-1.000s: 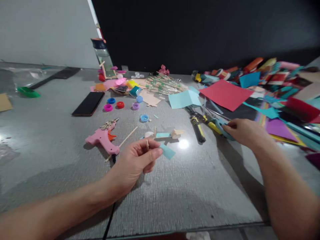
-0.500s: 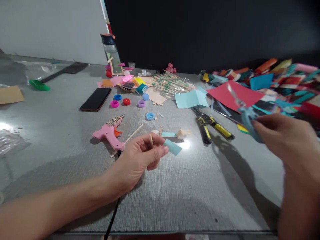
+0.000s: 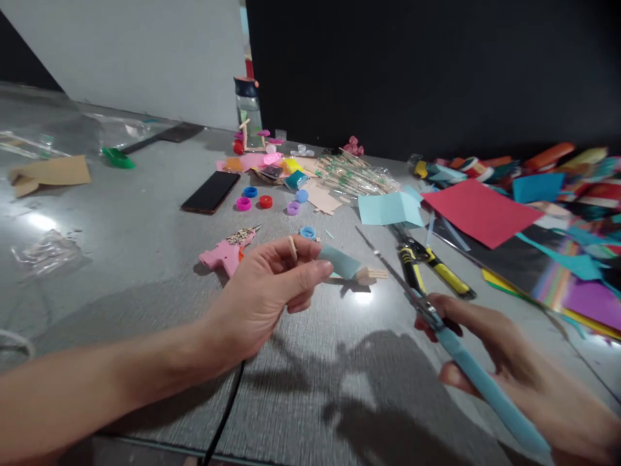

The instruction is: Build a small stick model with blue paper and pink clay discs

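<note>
My left hand (image 3: 281, 285), near the middle of the table, pinches a small light-blue paper piece (image 3: 340, 261) between thumb and fingertips; a short wooden stick (image 3: 292, 248) also stands up between its fingers. To the right, my right hand (image 3: 490, 362) is closed around light-blue-handled scissors (image 3: 466, 360), whose blades point up and left toward the paper without touching it. Behind the paper lies a small wooden piece with sticks (image 3: 372, 275), partly hidden. The pink glue gun (image 3: 226, 254) rests beyond my left wrist, partly covered by the hand.
Yellow-black pliers (image 3: 449, 277) lie beyond the scissors, near folded blue paper (image 3: 391, 209) and a red sheet (image 3: 482, 210). Bottle caps (image 3: 265, 202), a phone (image 3: 211, 192) and bundled sticks (image 3: 352, 173) are farther back. A black cable (image 3: 228, 414) runs to the front edge.
My right hand has come down and inward with the scissors, whose blades now point left. My left hand still holds the paper, now tilted differently. The view has shifted slightly.
</note>
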### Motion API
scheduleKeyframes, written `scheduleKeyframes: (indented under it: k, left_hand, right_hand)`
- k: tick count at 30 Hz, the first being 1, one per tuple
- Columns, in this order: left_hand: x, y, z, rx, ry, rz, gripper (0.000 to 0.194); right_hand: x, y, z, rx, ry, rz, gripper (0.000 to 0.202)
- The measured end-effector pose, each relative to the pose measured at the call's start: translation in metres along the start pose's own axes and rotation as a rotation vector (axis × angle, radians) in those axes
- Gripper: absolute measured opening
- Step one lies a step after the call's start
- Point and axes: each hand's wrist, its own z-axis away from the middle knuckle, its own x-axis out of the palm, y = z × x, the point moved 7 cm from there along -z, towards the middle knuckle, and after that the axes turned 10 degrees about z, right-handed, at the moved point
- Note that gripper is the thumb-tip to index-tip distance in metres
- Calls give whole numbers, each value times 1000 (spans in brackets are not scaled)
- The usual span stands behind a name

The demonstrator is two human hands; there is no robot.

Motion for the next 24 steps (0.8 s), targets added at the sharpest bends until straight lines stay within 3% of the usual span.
scheduleKeyframes:
  k: [10, 14, 24]
  left_hand:
    - [-2, -8, 1, -56, -25, -32, 11]
    - [0, -11, 1, -76, -60, -46, 9]
    - [-6, -11, 2, -75, -14, -154, 11]
  right_hand:
    - [2, -22, 0, -105, -19, 68, 41]
    - [11, -21, 1, -99, -82, 23, 36]
    - [25, -15, -2, -45, -242, -107, 35]
